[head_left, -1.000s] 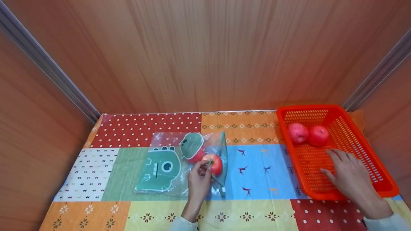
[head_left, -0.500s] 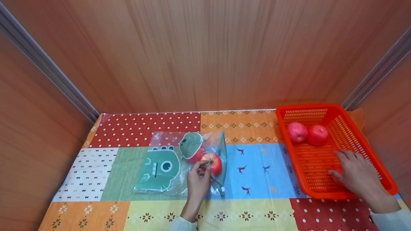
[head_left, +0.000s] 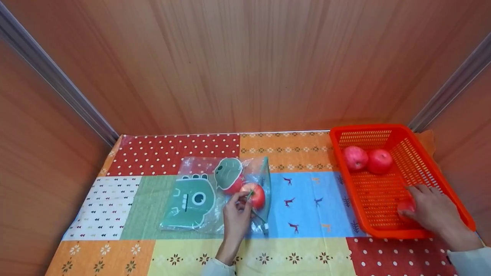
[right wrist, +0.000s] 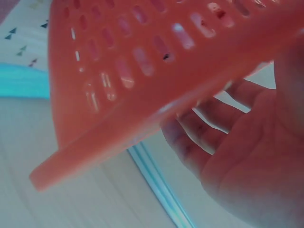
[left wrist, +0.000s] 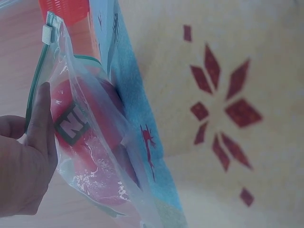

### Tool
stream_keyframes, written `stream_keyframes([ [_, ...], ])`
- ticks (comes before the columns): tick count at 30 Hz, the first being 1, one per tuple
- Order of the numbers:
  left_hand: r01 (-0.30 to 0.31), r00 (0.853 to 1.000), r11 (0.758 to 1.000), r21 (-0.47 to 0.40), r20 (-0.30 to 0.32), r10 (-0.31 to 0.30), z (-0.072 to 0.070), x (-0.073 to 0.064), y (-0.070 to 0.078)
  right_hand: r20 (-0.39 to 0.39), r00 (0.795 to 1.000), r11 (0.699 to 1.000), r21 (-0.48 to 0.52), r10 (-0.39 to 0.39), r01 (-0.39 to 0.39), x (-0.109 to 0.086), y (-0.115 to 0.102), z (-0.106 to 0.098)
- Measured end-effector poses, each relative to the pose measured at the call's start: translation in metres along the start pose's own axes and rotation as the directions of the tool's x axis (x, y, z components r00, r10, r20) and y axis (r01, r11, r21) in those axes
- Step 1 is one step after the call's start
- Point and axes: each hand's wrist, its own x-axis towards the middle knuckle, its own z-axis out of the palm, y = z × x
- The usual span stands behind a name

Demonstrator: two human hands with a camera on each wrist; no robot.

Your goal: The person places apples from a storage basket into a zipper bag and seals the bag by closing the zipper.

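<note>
A clear zip bag (head_left: pixel 209 226) with green cartoon monster prints lies on the cloth, holding red apples (head_left: pixel 258 197). My left hand (head_left: pixel 236 218) pinches the green-edged opening of the bag; in the left wrist view its fingers (left wrist: pixel 40 121) are on that edge, below the white slider (left wrist: pixel 46 34). At the right, my right hand (head_left: pixel 435 211) reaches into the red plastic basket (head_left: pixel 355 207). Its thumb and fingers are around an apple (head_left: pixel 406 206), which the hand partly covers. In the right wrist view the basket rim hides the fingertips and that apple.
Two more apples (head_left: pixel 379 161) sit side by side at the basket's far left. A patchwork-patterned cloth (head_left: pixel 184 255) covers the table. Wood-grain panels (head_left: pixel 245 69) with metal corner strips enclose the back and sides.
My right hand has moved right and towards me inside the basket, and its fingers have come around the apple there. My left hand and the bag stay in place.
</note>
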Motion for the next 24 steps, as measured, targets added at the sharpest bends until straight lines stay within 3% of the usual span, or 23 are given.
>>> stream_keyframes([
  [7,0.003,1.0,1.0,0.008,0.0,-0.003,0.0,0.0,0.0,0.073,0.997,0.999,-0.005,0.037,-0.037,0.001,0.01,0.005],
  [13,0.005,1.0,1.0,-0.004,0.009,-0.005,-0.001,-0.001,0.0,0.165,0.982,0.996,0.001,0.091,-0.092,0.004,0.016,0.008],
  [24,0.014,1.0,1.0,-0.003,0.018,-0.014,-0.001,-0.002,0.0,0.351,0.921,0.97,0.111,0.167,-0.218,0.006,0.023,0.0],
])
